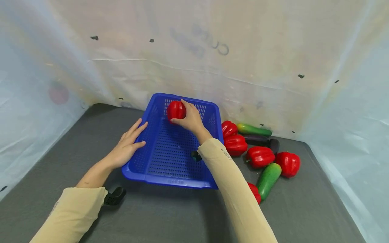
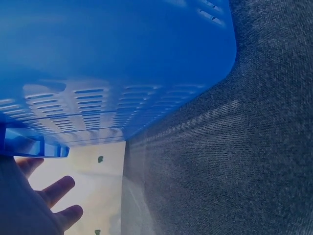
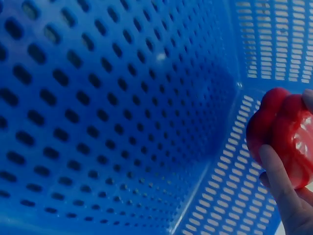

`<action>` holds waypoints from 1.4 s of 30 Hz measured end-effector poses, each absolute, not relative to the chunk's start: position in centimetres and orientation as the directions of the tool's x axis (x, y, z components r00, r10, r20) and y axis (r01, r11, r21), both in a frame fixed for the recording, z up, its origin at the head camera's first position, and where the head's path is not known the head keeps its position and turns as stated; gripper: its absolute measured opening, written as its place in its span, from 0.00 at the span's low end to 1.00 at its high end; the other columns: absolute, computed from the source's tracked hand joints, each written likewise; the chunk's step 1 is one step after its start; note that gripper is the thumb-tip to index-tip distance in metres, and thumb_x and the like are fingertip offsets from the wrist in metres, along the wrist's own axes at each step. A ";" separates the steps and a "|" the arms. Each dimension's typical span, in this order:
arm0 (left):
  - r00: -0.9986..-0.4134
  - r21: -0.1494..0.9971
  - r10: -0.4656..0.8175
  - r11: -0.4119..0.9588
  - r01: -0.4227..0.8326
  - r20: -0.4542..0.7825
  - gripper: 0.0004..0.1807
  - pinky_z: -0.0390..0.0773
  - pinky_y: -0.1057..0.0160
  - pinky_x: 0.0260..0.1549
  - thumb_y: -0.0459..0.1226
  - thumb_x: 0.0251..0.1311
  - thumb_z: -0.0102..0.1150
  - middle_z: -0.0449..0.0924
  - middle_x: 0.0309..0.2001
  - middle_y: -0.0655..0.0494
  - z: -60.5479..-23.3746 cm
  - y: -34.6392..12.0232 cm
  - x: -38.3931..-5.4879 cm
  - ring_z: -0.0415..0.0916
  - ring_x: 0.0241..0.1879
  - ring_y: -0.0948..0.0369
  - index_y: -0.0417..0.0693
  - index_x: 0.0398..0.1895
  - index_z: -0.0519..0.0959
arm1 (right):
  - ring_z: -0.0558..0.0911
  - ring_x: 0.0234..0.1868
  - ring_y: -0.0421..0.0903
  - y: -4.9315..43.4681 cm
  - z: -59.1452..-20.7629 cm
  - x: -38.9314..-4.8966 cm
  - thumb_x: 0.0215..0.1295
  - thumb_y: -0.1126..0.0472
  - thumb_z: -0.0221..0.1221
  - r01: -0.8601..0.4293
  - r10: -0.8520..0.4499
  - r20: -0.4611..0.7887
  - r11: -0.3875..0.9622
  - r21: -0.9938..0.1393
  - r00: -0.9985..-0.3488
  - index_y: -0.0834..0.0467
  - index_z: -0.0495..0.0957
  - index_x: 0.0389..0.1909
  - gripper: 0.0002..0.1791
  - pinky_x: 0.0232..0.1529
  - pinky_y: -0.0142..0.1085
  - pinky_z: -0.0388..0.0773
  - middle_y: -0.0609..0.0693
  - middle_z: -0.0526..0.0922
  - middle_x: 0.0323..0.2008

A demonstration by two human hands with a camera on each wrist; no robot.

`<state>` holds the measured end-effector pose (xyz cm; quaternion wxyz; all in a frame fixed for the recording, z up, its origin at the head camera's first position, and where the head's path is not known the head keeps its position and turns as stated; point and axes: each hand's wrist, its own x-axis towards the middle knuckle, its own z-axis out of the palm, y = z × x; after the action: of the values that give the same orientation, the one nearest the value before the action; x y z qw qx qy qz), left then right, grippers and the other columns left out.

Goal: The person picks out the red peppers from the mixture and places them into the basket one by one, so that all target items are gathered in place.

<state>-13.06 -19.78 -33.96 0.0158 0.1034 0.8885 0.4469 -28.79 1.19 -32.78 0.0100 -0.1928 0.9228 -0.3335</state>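
A blue perforated plastic basket (image 1: 174, 181) stands on the dark grey table. Inside it, near the back left corner, my right hand (image 1: 192, 118) grips a red bell pepper (image 1: 176, 111) between thumb and fingers. The right wrist view shows the same bell pepper (image 3: 281, 132) close to the slotted walls, with the basket floor (image 3: 122, 98) bare beside it. At the basket's left rim rests my left hand (image 1: 126, 146), its fingers spread and fairly straight. From the left wrist, that hand (image 2: 44, 196) appears beside the basket's outer wall (image 2: 112, 49).
Right of the basket lie several red bell peppers (image 1: 260, 157), a green cucumber (image 1: 268, 180), a yellow-green cucumber (image 1: 253, 129) and dark eggplants (image 1: 256, 139). One pepper is partly hidden by my right sleeve (image 1: 234, 182). A pale plastic sheet (image 1: 258, 67) hangs behind the table.
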 end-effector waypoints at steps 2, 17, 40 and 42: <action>-0.979 0.797 0.195 0.581 0.167 0.063 0.35 0.37 0.26 0.60 0.36 0.70 0.43 0.28 0.77 0.47 -34.0 -19.7 -13.0 0.30 0.72 0.35 0.45 0.77 0.44 | 0.65 0.67 0.56 0.9 -33.0 -28.6 0.55 0.52 0.68 -0.346 -0.364 0.103 0.705 -0.619 -0.926 0.52 0.55 0.73 0.47 0.59 0.50 0.73 0.56 0.63 0.69; -0.979 0.813 0.197 0.561 0.155 0.051 0.35 0.37 0.26 0.60 0.36 0.69 0.43 0.28 0.78 0.48 -33.8 -19.5 -12.6 0.29 0.72 0.36 0.46 0.77 0.45 | 0.69 0.66 0.55 -0.3 -35.1 -27.4 0.56 0.51 0.67 -0.341 -0.390 0.038 0.750 -0.567 -0.920 0.53 0.53 0.74 0.48 0.59 0.49 0.73 0.57 0.63 0.69; -0.977 0.814 0.206 0.559 0.156 0.046 0.35 0.36 0.25 0.59 0.35 0.70 0.42 0.27 0.77 0.47 -33.7 -20.0 -12.3 0.28 0.72 0.35 0.46 0.77 0.44 | 0.57 0.73 0.55 -1.1 -34.5 -26.5 0.61 0.50 0.63 -0.347 -0.443 -0.037 0.748 -0.566 -0.896 0.50 0.45 0.77 0.49 0.68 0.50 0.62 0.58 0.52 0.75; -0.977 0.815 0.207 0.558 0.158 0.048 0.35 0.36 0.25 0.59 0.35 0.70 0.42 0.27 0.77 0.47 -33.7 -20.0 -12.3 0.28 0.71 0.35 0.46 0.77 0.44 | 0.58 0.73 0.55 -1.1 -34.3 -26.5 0.61 0.50 0.63 -0.348 -0.437 -0.023 0.747 -0.567 -0.899 0.50 0.45 0.76 0.49 0.68 0.50 0.62 0.57 0.53 0.74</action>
<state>-12.28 -20.03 -33.71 0.0266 0.1032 0.8823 0.4585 -26.55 -1.05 -34.32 0.0774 -0.2108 0.9313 -0.2869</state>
